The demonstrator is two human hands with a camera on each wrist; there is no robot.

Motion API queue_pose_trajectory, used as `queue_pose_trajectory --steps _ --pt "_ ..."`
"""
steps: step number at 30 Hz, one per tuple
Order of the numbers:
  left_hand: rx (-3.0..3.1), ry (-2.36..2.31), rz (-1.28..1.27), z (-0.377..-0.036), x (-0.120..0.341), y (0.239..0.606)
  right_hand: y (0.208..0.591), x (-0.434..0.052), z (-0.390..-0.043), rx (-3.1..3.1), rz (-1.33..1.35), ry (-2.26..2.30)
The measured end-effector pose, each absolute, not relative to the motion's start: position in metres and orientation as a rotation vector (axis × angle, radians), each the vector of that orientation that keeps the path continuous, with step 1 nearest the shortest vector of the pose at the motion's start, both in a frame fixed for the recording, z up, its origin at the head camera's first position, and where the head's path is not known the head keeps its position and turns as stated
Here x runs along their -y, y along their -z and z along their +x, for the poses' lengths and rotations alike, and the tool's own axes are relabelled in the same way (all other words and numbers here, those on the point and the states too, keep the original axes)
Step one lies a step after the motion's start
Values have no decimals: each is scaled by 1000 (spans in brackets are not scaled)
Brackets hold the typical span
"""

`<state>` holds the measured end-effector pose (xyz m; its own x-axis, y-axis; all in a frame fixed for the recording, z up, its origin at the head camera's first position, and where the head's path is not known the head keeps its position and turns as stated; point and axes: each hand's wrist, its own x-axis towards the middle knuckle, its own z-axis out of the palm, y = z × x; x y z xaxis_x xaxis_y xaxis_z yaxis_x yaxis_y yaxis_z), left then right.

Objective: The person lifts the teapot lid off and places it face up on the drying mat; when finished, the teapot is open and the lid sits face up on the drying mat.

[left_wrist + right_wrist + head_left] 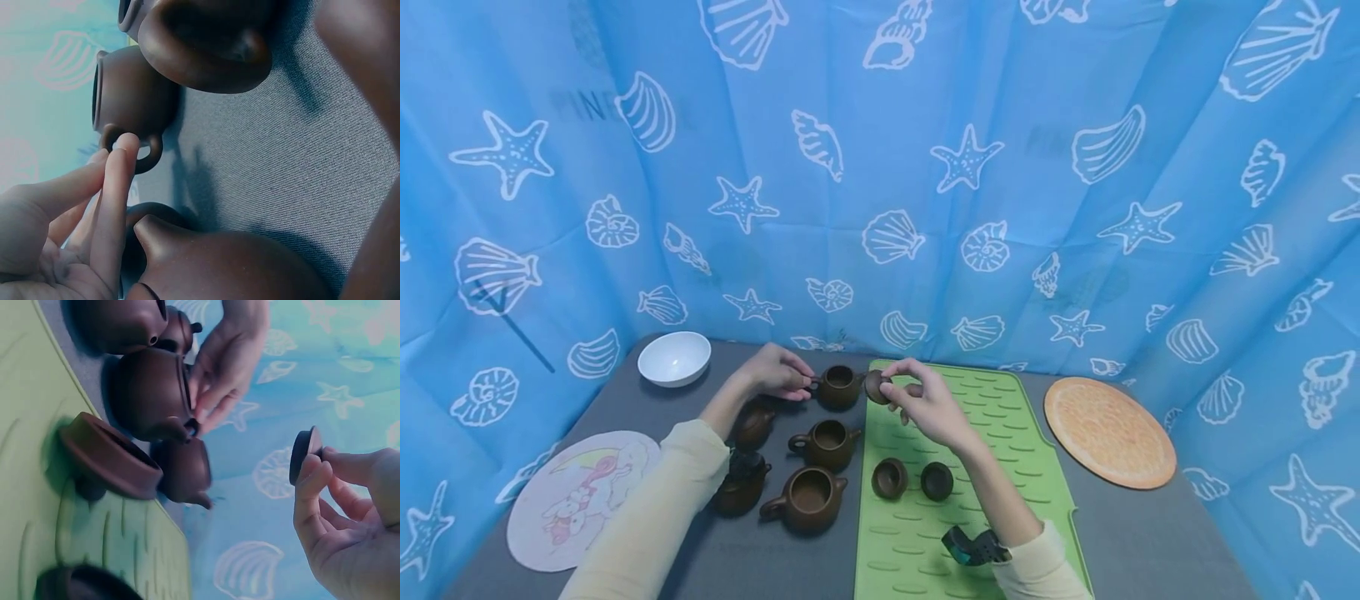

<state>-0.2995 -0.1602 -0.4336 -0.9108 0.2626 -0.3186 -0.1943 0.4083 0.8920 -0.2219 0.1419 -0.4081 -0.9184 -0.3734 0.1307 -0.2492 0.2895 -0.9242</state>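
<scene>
Lid: small brown teapot lid (876,386) pinched edge-on in the right hand (928,408), just right of the open far teapot (838,387).
Teapot: upright, mouth up, handle left, spout toward the lid.
Left hand (777,372): straight fingers (115,187) touch the handle (no curl visible).
Around: more teapots on the grey bench (1150,542), two lids on the green mat (985,517).
</scene>
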Motion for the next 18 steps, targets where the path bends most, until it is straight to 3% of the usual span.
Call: queue_pose_trajectory --steps 9,18 --pt "-2297 -1473 79 -297 160 431 403 -194 -185 -2335 -694 1773" --pt "-2311 -1451 54 -299 157 431 413 -235 -166 -2348 -560 1745"
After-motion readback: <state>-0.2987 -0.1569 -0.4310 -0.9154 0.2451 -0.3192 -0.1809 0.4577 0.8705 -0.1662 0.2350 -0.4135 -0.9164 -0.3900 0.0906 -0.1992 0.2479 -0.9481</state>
